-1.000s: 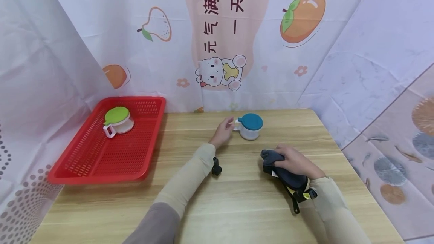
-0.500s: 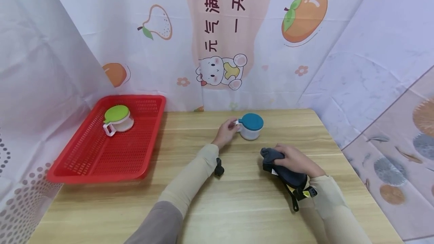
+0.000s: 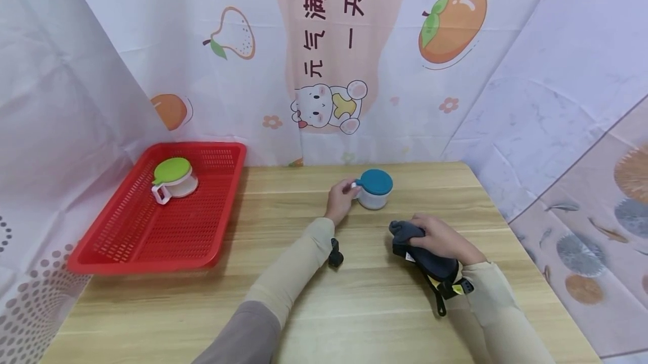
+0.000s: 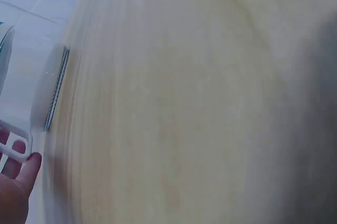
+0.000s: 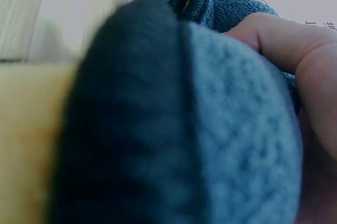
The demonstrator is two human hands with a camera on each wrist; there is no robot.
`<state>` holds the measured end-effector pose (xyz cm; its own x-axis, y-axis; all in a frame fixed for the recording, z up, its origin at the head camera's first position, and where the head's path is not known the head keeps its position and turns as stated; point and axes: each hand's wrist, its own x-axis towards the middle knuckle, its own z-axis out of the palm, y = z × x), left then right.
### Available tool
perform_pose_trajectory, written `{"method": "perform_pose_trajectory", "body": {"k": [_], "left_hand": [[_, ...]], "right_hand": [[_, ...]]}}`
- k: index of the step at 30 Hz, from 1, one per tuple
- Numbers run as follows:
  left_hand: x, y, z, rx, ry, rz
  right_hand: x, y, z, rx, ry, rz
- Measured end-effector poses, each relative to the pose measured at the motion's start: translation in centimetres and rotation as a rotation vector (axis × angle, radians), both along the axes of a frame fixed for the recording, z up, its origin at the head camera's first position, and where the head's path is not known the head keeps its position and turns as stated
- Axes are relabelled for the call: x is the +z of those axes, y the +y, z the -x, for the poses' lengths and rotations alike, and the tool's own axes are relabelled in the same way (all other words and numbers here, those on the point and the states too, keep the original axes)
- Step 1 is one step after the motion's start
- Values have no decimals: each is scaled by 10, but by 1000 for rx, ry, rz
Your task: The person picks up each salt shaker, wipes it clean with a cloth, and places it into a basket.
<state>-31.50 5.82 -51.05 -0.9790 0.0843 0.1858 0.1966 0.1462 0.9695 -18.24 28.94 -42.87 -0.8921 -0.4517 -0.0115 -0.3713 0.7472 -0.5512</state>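
Note:
A clear seasoning jar (image 3: 373, 200) with a white handle and a blue lid (image 3: 377, 182) stands upright near the table's back edge. My left hand (image 3: 340, 201) holds its handle, the thumb and fingers around the white loop (image 4: 22, 153) in the left wrist view. To the right and nearer, my right hand (image 3: 440, 237) grips a dark grey fleecy cloth item (image 3: 427, 257) with black edging and a hanging strap. Up close in the right wrist view, this fleecy item (image 5: 242, 124) fills much of the picture, and the thumb lies over it. Its exact kind cannot be told.
A red plastic basket (image 3: 223, 223) stands at the left of the wooden table (image 3: 349, 308). Inside it is a similar jar (image 3: 183, 185) with a green lid. A printed curtain (image 3: 243, 88) hangs behind the table.
My left hand has moved slightly right and closed its fingers on the jar's handle. The jar has barely moved. My right hand and the fleecy item stay in place.

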Motion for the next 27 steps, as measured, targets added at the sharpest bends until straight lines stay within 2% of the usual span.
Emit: {"method": "perform_pose_trajectory", "body": {"k": [7,16,21,27], "left_hand": [[3,2,-5,28,-7,30],[6,1,-14,46,-52,54],[6,1,-17,44,-59,82],[12,2,-19,28,-50,92]], "right_hand": [[-1,0,-1,-6,-11,10],[0,-2,0,-45,5,-7],[1,-2,0,-74,45,-7],[4,-2,1,-89,61,-2]]}}
